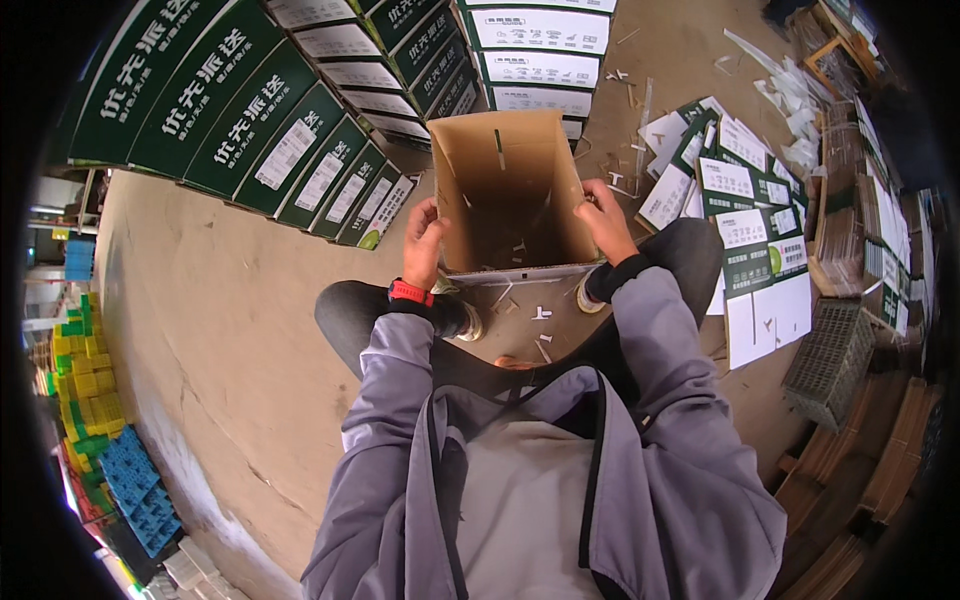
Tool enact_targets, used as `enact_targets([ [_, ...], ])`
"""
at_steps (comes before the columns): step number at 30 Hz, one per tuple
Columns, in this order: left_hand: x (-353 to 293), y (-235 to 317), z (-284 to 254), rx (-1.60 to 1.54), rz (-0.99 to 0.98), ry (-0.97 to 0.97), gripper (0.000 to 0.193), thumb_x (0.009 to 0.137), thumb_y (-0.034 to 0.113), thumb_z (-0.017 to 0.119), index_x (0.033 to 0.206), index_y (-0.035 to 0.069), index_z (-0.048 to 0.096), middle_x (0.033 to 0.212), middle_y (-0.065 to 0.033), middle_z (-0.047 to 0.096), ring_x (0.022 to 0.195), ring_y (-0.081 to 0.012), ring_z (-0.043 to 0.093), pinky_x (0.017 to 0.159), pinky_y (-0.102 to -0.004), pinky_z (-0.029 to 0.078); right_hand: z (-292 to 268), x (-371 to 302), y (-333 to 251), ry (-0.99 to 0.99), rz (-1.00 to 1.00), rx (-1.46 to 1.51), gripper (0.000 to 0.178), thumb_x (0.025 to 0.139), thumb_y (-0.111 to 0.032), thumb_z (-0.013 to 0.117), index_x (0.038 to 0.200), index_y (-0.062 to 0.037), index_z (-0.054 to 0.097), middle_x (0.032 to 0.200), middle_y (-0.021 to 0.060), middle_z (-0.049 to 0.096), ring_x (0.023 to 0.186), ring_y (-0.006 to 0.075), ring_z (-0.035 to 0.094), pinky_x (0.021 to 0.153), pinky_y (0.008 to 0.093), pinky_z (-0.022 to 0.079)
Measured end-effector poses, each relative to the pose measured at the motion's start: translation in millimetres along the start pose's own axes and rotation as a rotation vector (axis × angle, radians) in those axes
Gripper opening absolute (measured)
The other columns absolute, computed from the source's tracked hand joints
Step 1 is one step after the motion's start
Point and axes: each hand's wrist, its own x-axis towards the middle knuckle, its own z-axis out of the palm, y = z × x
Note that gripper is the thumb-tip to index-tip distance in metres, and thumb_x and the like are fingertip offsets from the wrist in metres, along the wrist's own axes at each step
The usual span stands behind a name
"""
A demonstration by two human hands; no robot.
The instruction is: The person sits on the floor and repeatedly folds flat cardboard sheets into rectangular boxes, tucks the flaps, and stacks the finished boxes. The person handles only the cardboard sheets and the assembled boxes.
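An open-topped cardboard box [505, 190], brown on the inside, stands in front of me between my knees. My left hand [425, 240], with a red watch at the wrist, is closed on the box's left rim. On the opposite side, my right hand [606, 220] pinches the right rim between thumb and curled fingers. The box's outer side walls are mostly hidden from above. Small pale scraps show at its bottom, but I cannot make out what they are. A slot shows in its far wall.
Stacked green-and-white cartons [220, 110] rise at the far left, with another stack [535, 50] behind the box. Flattened cartons [745, 200] lie at right, near a grey plastic crate [830, 360]. Small scraps [541, 314] litter the floor. Blue pallets [140, 490] and yellow crates [85, 370] stand far left.
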Motion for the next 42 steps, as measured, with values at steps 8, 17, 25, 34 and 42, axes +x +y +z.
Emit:
enact_targets([
  [8, 0, -1, -6, -0.175, 0.015, -0.008, 0.042, 0.096, -0.001, 0.057, 0.138, 0.003, 0.062, 0.136, -0.0059, 0.066, 0.128, -0.0187, 0.059, 0.111, -0.033, 0.043, 6, 0, 8, 0.071, -0.027, 0.053, 0.039, 0.086, -0.019, 0.073, 0.124, -0.0081, 0.069, 0.128, 0.0093, 0.055, 0.105, 0.0222, 0.058, 0.095, 0.0337, 0.048],
  [17, 6, 3, -8, -0.19, 0.018, -0.067, 0.046, 0.094, -0.002, 0.054, 0.139, 0.004, 0.061, 0.137, -0.0072, 0.064, 0.129, -0.018, 0.056, 0.11, -0.0321, 0.041, 6, 4, 4, 0.057, -0.204, 0.141, 0.039, 0.085, -0.003, 0.07, 0.122, -0.0131, 0.07, 0.134, 0.0053, 0.051, 0.103, 0.0167, 0.055, 0.093, 0.0313, 0.049],
  [25, 1, -8, -2, 0.07, 0.102, 0.043, 0.051, 0.099, 0.008, 0.054, 0.15, 0.003, 0.049, 0.143, -0.0112, 0.059, 0.134, -0.0214, 0.054, 0.115, -0.0352, 0.04, 13, -2, -4, 0.123, -0.222, 0.079, 0.044, 0.089, -0.001, 0.069, 0.131, -0.0088, 0.06, 0.123, 0.0038, 0.058, 0.095, 0.0141, 0.057, 0.085, 0.0306, 0.051],
  [34, 5, 0, 9, 0.237, 0.098, 0.04, 0.062, 0.093, 0.013, 0.062, 0.151, -0.003, 0.048, 0.144, -0.0149, 0.06, 0.132, -0.0253, 0.056, 0.115, -0.0367, 0.041, -6, -8, -13, 0.087, -0.051, -0.047, 0.06, 0.091, -0.011, 0.07, 0.148, -0.0053, 0.052, 0.129, 0.015, 0.063, 0.107, 0.0252, 0.066, 0.099, 0.0389, 0.053],
  [42, 42, 8, -2, 0.824, 0.142, -0.019, 0.078, 0.088, 0.02, 0.069, 0.156, -0.007, 0.042, 0.15, -0.0322, 0.056, 0.139, -0.0499, 0.052, 0.117, -0.05, 0.044, -4, 22, -37, 0.064, -0.227, -0.507, 0.07, 0.092, -0.023, 0.071, 0.152, 0.0021, 0.047, 0.149, 0.0277, 0.054, 0.14, 0.043, 0.051, 0.118, 0.0508, 0.042],
])
